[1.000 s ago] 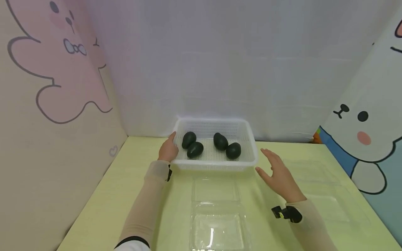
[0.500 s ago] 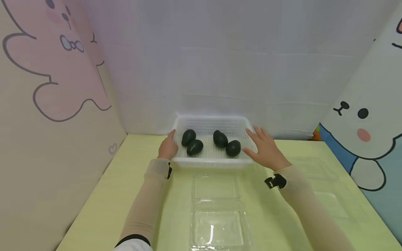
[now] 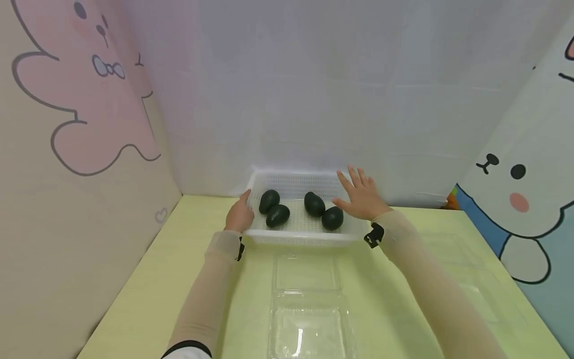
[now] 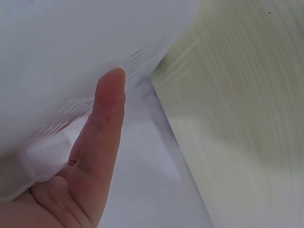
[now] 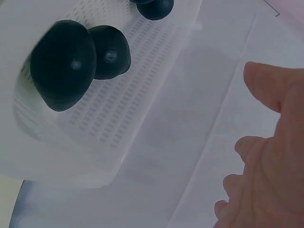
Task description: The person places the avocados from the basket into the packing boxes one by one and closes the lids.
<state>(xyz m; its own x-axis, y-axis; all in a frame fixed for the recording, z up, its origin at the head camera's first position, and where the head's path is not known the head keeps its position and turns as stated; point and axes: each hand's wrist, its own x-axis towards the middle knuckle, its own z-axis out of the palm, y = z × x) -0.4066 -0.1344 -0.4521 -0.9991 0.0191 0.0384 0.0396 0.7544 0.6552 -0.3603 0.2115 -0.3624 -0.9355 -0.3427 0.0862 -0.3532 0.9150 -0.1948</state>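
Note:
A white perforated plastic basket [image 3: 293, 234] stands against the back wall. Inside are two dark green avocados on its left [image 3: 269, 201] and two more on its right [image 3: 332, 218]. My left hand [image 3: 239, 215] grips the basket's left side, one finger lying straight along the outer wall [image 4: 107, 109]. Some of that hand is hidden behind the plastic. Over the basket's right end hovers my right hand [image 3: 363, 199], fingers spread, holding nothing. In the right wrist view its fingers [image 5: 270, 85] are apart from the basket and the dark avocados [image 5: 62, 64].
In front of the basket lies a clear plastic clamshell container [image 3: 309, 324], unfolded on the pale yellow table [image 3: 188, 239]. Another clear container [image 3: 475, 294] lies on the right. A white sheet [image 3: 296, 89] hangs behind, with cartoon-printed panels [image 3: 103, 109] at both sides.
My right hand has moved forward and left, from beside the basket's front right corner to over its right end, fingers spreading wider. The left hand, basket and avocados have stayed in place.

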